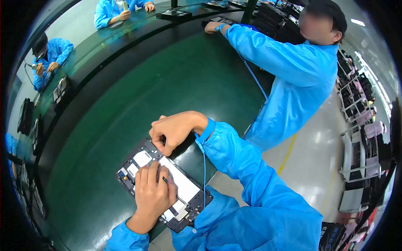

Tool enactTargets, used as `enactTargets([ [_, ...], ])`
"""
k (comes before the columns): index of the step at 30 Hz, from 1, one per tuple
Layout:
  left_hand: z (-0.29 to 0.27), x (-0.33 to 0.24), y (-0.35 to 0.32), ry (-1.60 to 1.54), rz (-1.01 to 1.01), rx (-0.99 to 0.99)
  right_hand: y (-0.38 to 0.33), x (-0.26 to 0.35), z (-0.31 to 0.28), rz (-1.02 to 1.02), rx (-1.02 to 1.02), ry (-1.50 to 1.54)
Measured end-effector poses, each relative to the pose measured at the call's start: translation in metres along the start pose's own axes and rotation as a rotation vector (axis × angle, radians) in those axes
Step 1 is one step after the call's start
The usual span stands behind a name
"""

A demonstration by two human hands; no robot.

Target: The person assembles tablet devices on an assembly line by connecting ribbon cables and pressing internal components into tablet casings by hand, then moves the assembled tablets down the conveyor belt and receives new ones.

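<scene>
An opened tablet (184,188) lies slanted at the near edge of the green table, its black frame and a long white panel exposed. Over its middle rests my left hand (151,193), fingers bent and close together. A thin dark stick-like tool (165,180) shows between its thumb and index finger; the rest of it is partly hidden. My right hand (178,129) is at the tablet's far right edge, thumb and fingertips pinched together and pointing down. What the pinch holds, if anything, is too small to tell. A blue wrist strap (207,130) with a cord circles my right wrist.
The green table (138,92) curves away, with a black raised rim. A co-worker in blue (289,79) stands at the right, reaching over its far side. More workers sit beyond the rim, near black devices (62,90). Carts (360,154) line the aisle at right.
</scene>
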State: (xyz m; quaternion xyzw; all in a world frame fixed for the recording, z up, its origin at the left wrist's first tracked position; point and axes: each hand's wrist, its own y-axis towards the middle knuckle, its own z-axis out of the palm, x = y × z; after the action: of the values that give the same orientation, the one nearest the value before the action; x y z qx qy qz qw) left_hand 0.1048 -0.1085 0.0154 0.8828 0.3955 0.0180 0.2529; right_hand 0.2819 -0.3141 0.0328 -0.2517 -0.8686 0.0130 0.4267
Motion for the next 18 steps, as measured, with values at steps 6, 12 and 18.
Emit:
enactTargets([
  [6,-0.002,0.000,0.000,-0.012,-0.002,-0.017,0.003,0.000,-0.001,-0.040,-0.001,-0.024],
  [12,-0.004,-0.001,0.008,-0.001,0.039,-0.037,-0.005,0.003,-0.001,-0.001,-0.009,-0.013],
  [18,-0.001,-0.001,-0.002,-0.036,-0.031,0.004,-0.004,0.006,0.001,-0.026,0.003,-0.009],
])
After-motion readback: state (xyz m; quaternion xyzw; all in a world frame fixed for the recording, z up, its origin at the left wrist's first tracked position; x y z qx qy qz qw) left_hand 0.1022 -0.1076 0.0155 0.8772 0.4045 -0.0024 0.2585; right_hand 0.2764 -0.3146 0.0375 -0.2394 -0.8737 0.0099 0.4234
